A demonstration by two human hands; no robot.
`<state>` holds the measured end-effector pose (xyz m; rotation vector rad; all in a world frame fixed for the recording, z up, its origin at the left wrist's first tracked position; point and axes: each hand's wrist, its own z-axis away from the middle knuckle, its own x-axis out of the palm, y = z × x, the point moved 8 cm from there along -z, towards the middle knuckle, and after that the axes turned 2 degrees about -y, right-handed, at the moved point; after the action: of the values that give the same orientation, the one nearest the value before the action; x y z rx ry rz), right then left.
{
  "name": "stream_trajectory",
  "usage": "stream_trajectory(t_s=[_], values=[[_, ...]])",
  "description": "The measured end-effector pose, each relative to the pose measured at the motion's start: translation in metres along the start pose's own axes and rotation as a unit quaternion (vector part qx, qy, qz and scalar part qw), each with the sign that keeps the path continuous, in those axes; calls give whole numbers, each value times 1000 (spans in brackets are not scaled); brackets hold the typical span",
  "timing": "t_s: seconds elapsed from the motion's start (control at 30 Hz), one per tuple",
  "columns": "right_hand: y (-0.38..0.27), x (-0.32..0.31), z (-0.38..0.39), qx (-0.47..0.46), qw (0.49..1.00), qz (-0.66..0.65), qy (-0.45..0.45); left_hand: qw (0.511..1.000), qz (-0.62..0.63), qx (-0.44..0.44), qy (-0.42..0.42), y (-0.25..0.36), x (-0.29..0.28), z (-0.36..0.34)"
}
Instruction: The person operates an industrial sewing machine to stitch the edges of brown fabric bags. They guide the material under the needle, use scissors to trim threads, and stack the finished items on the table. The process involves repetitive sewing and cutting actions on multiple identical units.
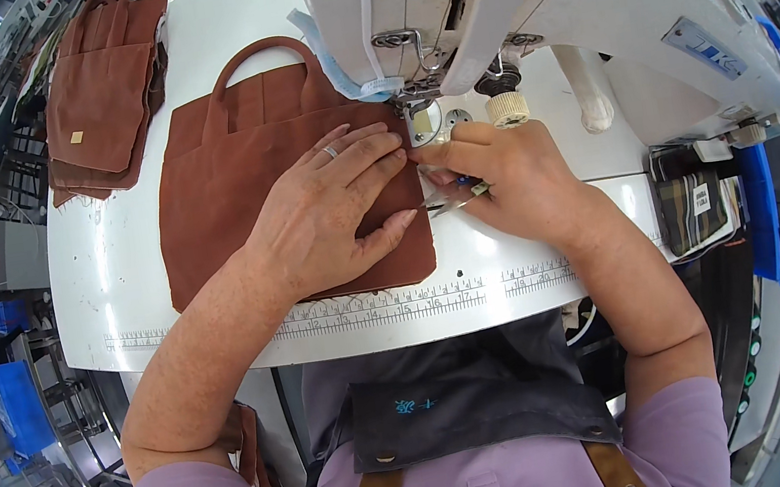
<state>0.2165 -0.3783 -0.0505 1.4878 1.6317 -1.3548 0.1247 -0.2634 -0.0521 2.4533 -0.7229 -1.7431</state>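
A brown leather-like bag piece [215, 203] with a looped handle lies flat on the white sewing machine bed, its right edge by the presser foot [413, 121]. My left hand [329, 202], a ring on one finger, rests on the bag with its fingers stretched out. Just right of that edge, my right hand [514, 171] is closed around thread snips [456, 198], the blades pointing left at the bag's edge. Its index finger reaches the edge beside the presser foot, close to my left fingertips. Part of the snips is hidden in my palm.
The sewing machine [638, 19] towers over the far right side. More brown bag pieces [103, 114] are stacked at the far left. A printed ruler [360, 313] runs along the table's near edge. Dark folded fabric [689, 206] and a blue bin [775, 229] stand at right.
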Motion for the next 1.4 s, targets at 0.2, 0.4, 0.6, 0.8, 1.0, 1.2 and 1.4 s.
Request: stream_trajectory(t_s=[0.2, 0.4, 0.6, 0.8, 1.0, 1.2, 1.4], values=[[-2, 2, -1, -11, 999, 32, -8, 1000, 3, 2, 16, -4, 0, 0], [3, 6, -2, 32, 997, 73, -15, 999, 5, 7, 35, -12, -1, -7], [8, 6, -7, 21, 992, 118, 28, 999, 12, -14, 40, -22, -1, -17], [11, 0, -9, 21, 997, 61, 38, 999, -6, -22, 46, -33, 0, -21], [19, 0, -6, 21, 1000, -2, 23, 998, -58, -6, 28, -32, -9, -23], [20, -1, -6, 3, 1000, 12, 27, 999, -2, 33, -41, -1, -13, -10], [14, 6, -6, -17, 998, 39, 35, 1000, 1, 4, -26, 10, -11, 1]])
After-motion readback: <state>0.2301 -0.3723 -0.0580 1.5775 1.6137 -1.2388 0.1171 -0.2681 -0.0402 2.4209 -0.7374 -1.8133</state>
